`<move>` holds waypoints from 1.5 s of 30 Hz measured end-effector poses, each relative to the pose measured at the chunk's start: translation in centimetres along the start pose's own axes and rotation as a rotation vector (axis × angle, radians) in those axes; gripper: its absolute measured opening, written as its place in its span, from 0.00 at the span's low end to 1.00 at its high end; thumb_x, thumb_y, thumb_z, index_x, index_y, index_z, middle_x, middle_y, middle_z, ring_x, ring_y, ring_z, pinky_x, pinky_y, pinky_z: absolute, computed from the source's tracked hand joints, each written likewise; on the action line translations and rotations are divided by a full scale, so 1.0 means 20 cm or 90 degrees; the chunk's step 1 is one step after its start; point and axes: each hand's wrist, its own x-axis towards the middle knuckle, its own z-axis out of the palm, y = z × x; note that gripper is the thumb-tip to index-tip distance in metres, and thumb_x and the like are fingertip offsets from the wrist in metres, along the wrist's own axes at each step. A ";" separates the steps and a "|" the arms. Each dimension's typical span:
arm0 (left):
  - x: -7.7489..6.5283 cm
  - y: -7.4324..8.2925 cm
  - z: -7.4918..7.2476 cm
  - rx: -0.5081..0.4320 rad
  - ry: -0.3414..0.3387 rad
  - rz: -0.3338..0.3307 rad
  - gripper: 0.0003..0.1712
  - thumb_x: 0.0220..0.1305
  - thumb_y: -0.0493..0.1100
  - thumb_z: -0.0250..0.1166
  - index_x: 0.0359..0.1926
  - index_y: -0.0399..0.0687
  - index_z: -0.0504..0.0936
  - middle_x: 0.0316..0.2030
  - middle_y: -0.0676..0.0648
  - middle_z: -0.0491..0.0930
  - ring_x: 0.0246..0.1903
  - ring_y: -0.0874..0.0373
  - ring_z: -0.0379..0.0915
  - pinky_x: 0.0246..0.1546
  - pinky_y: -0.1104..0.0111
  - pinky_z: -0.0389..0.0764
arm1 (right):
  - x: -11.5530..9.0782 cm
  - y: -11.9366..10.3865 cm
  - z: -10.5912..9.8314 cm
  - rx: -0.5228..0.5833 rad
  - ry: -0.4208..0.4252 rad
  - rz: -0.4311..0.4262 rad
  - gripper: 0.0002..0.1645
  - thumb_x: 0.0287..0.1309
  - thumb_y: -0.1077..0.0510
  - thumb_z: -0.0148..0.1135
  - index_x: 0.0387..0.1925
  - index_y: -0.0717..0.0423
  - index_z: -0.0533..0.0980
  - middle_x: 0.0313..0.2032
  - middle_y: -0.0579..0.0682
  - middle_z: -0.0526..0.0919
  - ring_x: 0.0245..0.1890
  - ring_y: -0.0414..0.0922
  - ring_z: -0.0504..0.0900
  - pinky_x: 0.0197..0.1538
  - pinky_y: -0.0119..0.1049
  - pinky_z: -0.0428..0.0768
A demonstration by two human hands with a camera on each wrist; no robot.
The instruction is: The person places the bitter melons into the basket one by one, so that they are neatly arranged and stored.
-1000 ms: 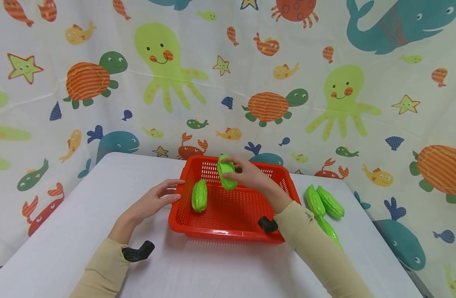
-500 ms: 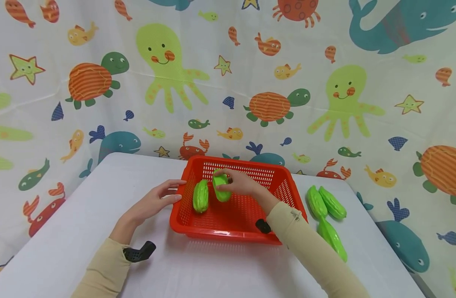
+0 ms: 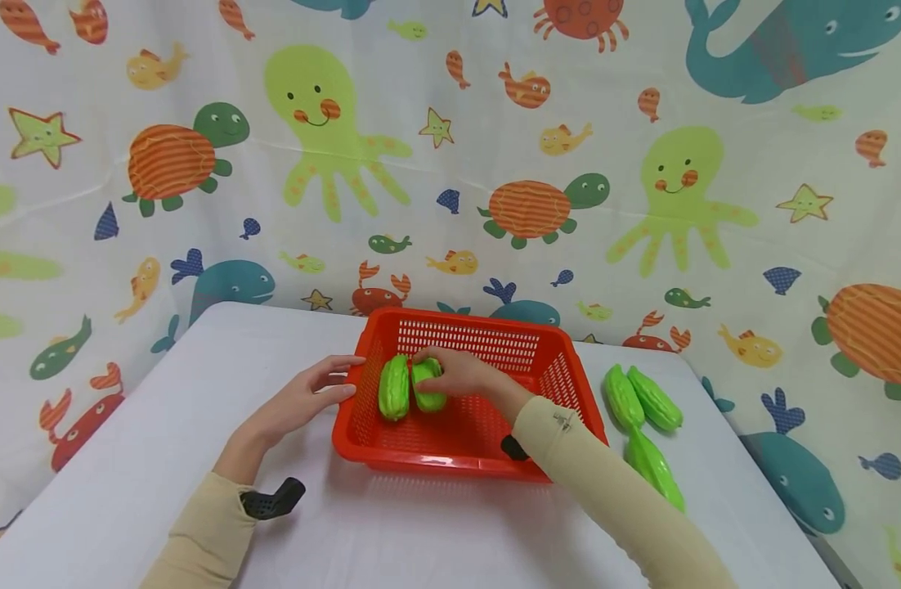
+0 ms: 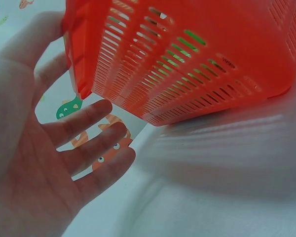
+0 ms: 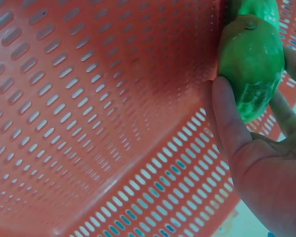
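One green gourd (image 3: 431, 401), apparently resting in the red basket (image 3: 465, 429) beside a second gourd (image 3: 394, 390), is pinched by the right hand (image 3: 460, 373); the left hand (image 3: 301, 398) touches the rim (image 3: 343, 425), fingers (image 4: 96, 147) extended.

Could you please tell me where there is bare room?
The white table is bare left of the left hand and in front of the red basket, between the sleeves. The basket's middle floor is open. Its left half is crowded by two green vegetables and the right hand; three more crowd the table at its right.
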 end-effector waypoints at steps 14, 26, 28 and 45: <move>-0.01 -0.01 -0.01 0.003 0.005 0.006 0.35 0.66 0.56 0.62 0.71 0.57 0.63 0.67 0.41 0.64 0.65 0.38 0.61 0.55 0.46 0.75 | 0.01 -0.02 0.01 -0.034 -0.055 0.001 0.29 0.64 0.48 0.63 0.65 0.41 0.69 0.56 0.48 0.75 0.54 0.47 0.72 0.62 0.47 0.72; -0.01 -0.01 -0.01 0.004 0.004 0.007 0.35 0.65 0.57 0.63 0.71 0.58 0.64 0.68 0.42 0.64 0.65 0.39 0.60 0.55 0.46 0.75 | 0.01 0.00 0.02 -0.044 -0.082 -0.013 0.29 0.66 0.49 0.61 0.66 0.46 0.67 0.56 0.48 0.74 0.55 0.47 0.71 0.63 0.46 0.71; -0.01 -0.01 -0.01 0.006 0.005 0.005 0.35 0.65 0.57 0.63 0.70 0.58 0.64 0.68 0.43 0.64 0.65 0.39 0.60 0.55 0.46 0.75 | 0.01 0.01 0.02 -0.046 -0.084 -0.016 0.30 0.66 0.49 0.60 0.67 0.46 0.67 0.56 0.48 0.74 0.55 0.47 0.71 0.63 0.46 0.71; 0.00 -0.02 -0.01 0.003 0.005 0.009 0.35 0.67 0.57 0.61 0.70 0.56 0.64 0.68 0.42 0.64 0.65 0.39 0.60 0.55 0.47 0.76 | 0.01 0.01 0.00 -0.037 -0.111 -0.002 0.35 0.67 0.48 0.58 0.72 0.45 0.61 0.62 0.49 0.71 0.60 0.48 0.69 0.66 0.47 0.68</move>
